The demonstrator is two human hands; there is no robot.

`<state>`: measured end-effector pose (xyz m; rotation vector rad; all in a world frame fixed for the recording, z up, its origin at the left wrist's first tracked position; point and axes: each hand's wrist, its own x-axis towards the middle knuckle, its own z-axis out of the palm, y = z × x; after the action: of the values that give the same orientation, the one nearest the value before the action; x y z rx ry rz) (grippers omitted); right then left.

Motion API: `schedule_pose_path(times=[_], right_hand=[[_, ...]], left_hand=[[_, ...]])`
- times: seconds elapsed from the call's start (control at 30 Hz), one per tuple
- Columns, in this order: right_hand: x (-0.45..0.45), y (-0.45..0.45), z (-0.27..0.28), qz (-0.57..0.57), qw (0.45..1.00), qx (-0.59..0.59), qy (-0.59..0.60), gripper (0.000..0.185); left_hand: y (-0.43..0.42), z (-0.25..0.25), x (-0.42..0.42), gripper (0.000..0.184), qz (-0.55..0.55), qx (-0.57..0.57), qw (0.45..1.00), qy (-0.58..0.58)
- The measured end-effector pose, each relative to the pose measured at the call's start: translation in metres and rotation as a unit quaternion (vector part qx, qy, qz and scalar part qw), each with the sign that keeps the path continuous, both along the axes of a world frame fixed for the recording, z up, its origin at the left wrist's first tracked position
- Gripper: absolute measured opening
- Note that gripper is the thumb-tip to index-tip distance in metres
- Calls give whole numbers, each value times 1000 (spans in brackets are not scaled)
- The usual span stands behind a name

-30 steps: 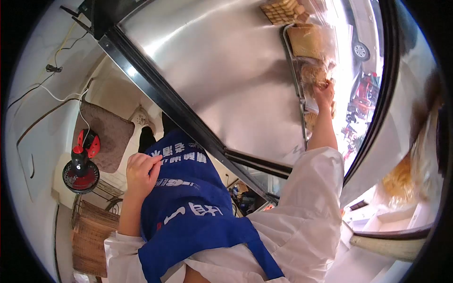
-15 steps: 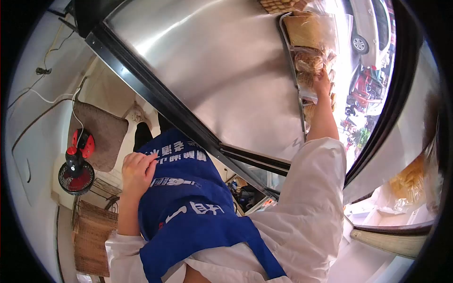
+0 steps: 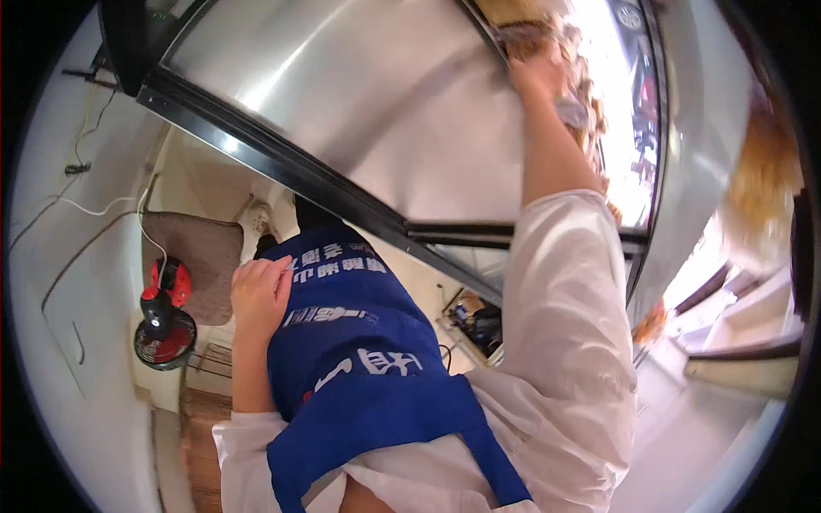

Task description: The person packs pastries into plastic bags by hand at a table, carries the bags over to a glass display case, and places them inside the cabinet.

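Observation:
My right hand (image 3: 540, 75) reaches to the far side of the metal counter (image 3: 376, 94). Its fingers are blurred and closed on a bag of brown food (image 3: 525, 40), beside a row of wrapped brown items (image 3: 585, 98). Near the left side of the blue apron (image 3: 342, 282), my left hand (image 3: 261, 292) is raised with its fingers bent and together, and nothing shows in it.
A black frame (image 3: 282, 167) edges the counter. On the left are a red and black fan (image 3: 165, 329) with a cord, a brown mat (image 3: 209, 256) and a wooden surface (image 3: 203, 445). Yellow bagged food (image 3: 761, 188) hangs at the right.
My right hand has moved up and left in the view, from the outer side of the packages to the brown bag near the tray's inner edge. My left hand keeps its pose. The view has shifted.

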<state>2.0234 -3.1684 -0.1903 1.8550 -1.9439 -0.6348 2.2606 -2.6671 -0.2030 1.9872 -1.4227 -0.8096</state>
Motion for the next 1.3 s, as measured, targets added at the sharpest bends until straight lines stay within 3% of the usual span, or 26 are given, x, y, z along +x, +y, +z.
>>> schedule_pose_path(times=[0.07,0.1,0.13,0.17,0.23,0.33,0.4,0.47,0.57,0.63,0.67,0.73,0.97,1.03,1.07,1.13,1.2,1.3], right_hand=[[37,53,-11,61,980,-21,-187,81],[53,77,-32,147,983,-4,-105,73],[80,112,-21,156,968,107,-164,58],[87,139,-27,230,937,166,-206,61],[92,237,-13,418,882,23,-215,57],[45,351,31,434,819,21,-374,44],[-10,411,33,283,837,8,-469,45],[-76,453,42,112,881,-23,-458,42],[-179,511,12,-22,866,-202,-457,36],[-233,524,10,-108,819,-301,-477,36],[-256,528,7,-157,796,-349,-470,36],[-301,521,-3,-203,768,-400,-458,37],[-461,474,-28,-277,643,-523,-486,43],[-491,465,2,-335,658,-471,-482,51],[-519,459,-16,-312,687,-515,-406,55],[-550,444,-20,-336,674,-507,-419,55],[-568,436,-19,-280,705,-526,-385,54],[-570,422,-14,-205,689,-541,-436,43]], left_hand=[[1,3,1,17,-51,0,999,1],[-1,8,1,18,-90,-3,996,6],[-1,13,1,18,-130,-6,991,11],[-1,18,2,19,-159,-30,987,5],[-3,30,5,19,-202,-25,979,17],[-12,41,3,20,-289,-19,957,13],[-25,48,-12,22,-296,-67,952,40],[-49,68,-40,26,-342,-96,935,15],[-75,92,-77,31,-374,-135,918,2],[-92,101,-103,34,-318,-79,933,151],[-99,101,-113,34,-330,-78,930,141],[-120,97,-132,43,-266,-54,932,239],[-206,68,-216,50,-187,-256,941,116],[-211,64,-218,44,-72,-234,951,190],[-210,62,-217,44,-78,-231,954,175],[-213,57,-217,40,-35,-272,955,114],[-215,59,-216,40,-33,-274,956,100],[-213,73,-214,41,-32,-270,960,63]])
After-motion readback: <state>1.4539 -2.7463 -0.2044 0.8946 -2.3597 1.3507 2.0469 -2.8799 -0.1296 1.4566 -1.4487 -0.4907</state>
